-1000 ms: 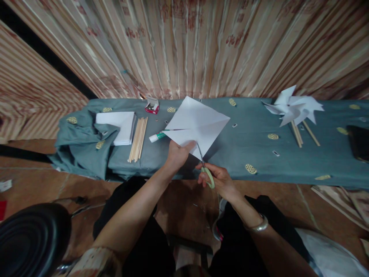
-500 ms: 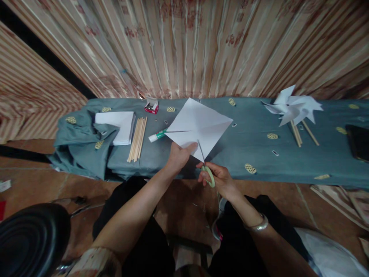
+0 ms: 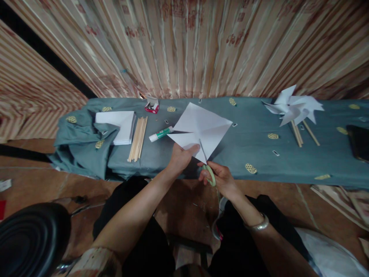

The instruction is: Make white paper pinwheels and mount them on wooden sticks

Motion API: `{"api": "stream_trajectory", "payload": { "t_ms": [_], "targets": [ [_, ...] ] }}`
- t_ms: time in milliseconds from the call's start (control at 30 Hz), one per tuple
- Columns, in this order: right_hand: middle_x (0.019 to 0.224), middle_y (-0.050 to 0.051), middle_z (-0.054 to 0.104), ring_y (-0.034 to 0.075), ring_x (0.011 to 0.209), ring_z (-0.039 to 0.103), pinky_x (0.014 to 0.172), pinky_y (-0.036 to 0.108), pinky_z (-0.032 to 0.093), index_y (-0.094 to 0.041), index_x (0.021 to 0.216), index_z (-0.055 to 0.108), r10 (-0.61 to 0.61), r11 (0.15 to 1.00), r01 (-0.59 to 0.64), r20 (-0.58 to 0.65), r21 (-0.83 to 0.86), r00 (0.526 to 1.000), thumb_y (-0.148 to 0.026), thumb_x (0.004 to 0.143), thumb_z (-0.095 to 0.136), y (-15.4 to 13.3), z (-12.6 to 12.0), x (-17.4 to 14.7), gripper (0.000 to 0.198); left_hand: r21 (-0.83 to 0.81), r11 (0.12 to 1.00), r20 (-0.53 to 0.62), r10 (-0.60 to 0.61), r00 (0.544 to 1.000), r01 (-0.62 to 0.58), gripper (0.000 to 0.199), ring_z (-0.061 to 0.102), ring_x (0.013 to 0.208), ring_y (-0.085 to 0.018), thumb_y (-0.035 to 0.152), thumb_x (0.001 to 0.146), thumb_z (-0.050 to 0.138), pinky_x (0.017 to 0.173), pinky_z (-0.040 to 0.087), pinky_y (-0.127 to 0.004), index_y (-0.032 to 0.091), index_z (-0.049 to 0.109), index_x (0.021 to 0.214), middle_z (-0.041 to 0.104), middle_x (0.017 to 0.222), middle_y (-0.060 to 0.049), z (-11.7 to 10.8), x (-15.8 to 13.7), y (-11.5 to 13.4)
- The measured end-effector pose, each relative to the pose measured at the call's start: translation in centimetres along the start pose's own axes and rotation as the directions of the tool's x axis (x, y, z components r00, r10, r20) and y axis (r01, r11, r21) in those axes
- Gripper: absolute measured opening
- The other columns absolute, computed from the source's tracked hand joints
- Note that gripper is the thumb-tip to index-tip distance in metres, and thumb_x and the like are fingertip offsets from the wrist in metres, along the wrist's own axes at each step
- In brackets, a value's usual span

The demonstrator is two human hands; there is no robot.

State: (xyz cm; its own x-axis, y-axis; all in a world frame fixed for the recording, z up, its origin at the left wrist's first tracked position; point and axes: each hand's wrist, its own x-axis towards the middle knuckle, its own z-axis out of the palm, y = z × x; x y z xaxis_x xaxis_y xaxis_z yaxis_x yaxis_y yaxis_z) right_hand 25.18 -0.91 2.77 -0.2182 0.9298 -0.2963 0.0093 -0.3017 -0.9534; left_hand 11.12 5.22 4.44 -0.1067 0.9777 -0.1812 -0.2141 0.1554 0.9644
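A square sheet of white paper (image 3: 211,121) is held corner-on above the near half of the cloth-covered table. One slit runs inward from its left corner. My left hand (image 3: 181,157) pinches the sheet near its lower left edge, thumb on top. In my right hand (image 3: 220,176) is a pair of scissors (image 3: 212,177) with pale green handles, fingers in the loops. Their blades lie at the paper's near corner, pointing toward its middle. A green and white glue stick (image 3: 161,134) lies just left of the sheet.
Thin wooden sticks (image 3: 137,139) and a stack of white paper (image 3: 127,129) lie left on the green cloth (image 3: 253,142). Behind them stands a small red box (image 3: 152,107). Paper pinwheels (image 3: 291,105) on sticks and a dark phone-like object (image 3: 359,141) are at right. A black stool (image 3: 31,238) stands lower left.
The sheet has shifted slightly toward me and its left slit gapes wider. More of the glue stick shows. Both hands and the scissors have moved only a little.
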Motion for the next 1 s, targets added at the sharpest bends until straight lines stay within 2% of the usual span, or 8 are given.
{"api": "stream_trajectory", "payload": {
  "t_ms": [300, 500, 833, 1000],
  "targets": [
    [0.059, -0.001, 0.065, 0.010, 0.047, 0.053, 0.045, 0.022, 0.039, -0.017, 0.094, 0.063, -0.003, 1.000, 0.003, 0.010, 0.022, 1.000, -0.050, 0.067, 0.075, -0.04, -0.19, -0.07, 0.045, 0.002, 0.999, -0.016, -0.033, 0.999, 0.033, 0.020, 0.060, 0.063, -0.015, 0.020, 0.056, 0.073, 0.066, 0.048, -0.028, 0.014, 0.065, 0.074, 0.068, 0.069, -0.001, 0.22, -0.04, 0.06],
    [0.059, 0.000, 0.065, 0.010, 0.047, 0.053, 0.046, 0.022, 0.040, -0.017, 0.083, 0.062, -0.015, 1.000, 0.015, 0.026, 0.004, 1.000, -0.052, 0.068, 0.074, -0.55, -0.26, -0.06, 0.040, 0.004, 1.000, 0.018, -0.030, 0.999, 0.030, 0.019, 0.059, 0.059, -0.015, 0.022, 0.056, 0.073, 0.061, 0.048, -0.027, 0.015, 0.063, 0.070, 0.065, 0.063, 0.000, 0.27, -0.18, -0.03],
    [0.057, 0.000, 0.065, 0.009, 0.046, 0.052, 0.046, 0.022, 0.039, -0.019, 0.078, 0.063, -0.032, 0.999, 0.033, 0.016, -0.027, 0.999, -0.055, 0.068, 0.073, -0.64, -0.39, 0.08, 0.039, 0.020, 0.999, 0.040, -0.033, 0.999, 0.033, 0.018, 0.056, 0.055, -0.014, 0.026, 0.055, 0.072, 0.056, 0.046, -0.026, 0.016, 0.060, 0.065, 0.062, 0.059, 0.001, 0.32, -0.58, -0.03],
    [0.056, 0.000, 0.064, 0.010, 0.046, 0.052, 0.046, 0.023, 0.040, -0.018, 0.080, 0.065, -0.007, 1.000, 0.007, 0.012, -0.030, 1.000, -0.055, 0.067, 0.073, -0.63, -0.26, 0.13, 0.040, 0.024, 0.999, 0.012, -0.028, 1.000, 0.028, 0.021, 0.056, 0.058, -0.013, 0.024, 0.055, 0.073, 0.059, 0.045, -0.026, 0.015, 0.062, 0.070, 0.064, 0.065, 0.001, 0.27, -0.50, -0.15]
  ]
}}
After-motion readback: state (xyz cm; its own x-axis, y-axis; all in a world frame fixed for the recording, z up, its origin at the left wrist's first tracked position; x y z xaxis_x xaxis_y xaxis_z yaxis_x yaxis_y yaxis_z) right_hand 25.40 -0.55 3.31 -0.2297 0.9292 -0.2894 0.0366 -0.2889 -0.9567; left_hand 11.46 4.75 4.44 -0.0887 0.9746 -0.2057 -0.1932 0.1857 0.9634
